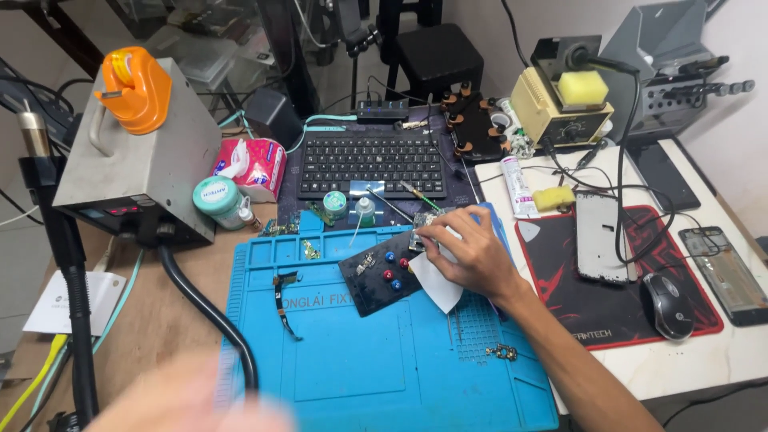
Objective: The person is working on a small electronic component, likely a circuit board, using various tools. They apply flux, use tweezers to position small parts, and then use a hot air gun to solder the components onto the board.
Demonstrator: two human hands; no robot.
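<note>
Left hand point(188, 400): motion-blurred, cut by the bottom edge; open or closed cannot be told. Right hand point(472, 252): fingers cover most of the small green circuit board point(422, 226) and part of the white paper slip point(440, 286). Grip undetermined. Dark phone with bare frame point(728, 276): cut by right edge.

place: electronics repair workshop | far left: hot-air rework station point(132, 172) | near: blue repair mat point(376, 360) | far right: soldering station point(560, 104), opened phones point(598, 238)

A brown wooden bench point(152, 320) meets a white table point(680, 364), with a black stool point(436, 52) behind.
</note>
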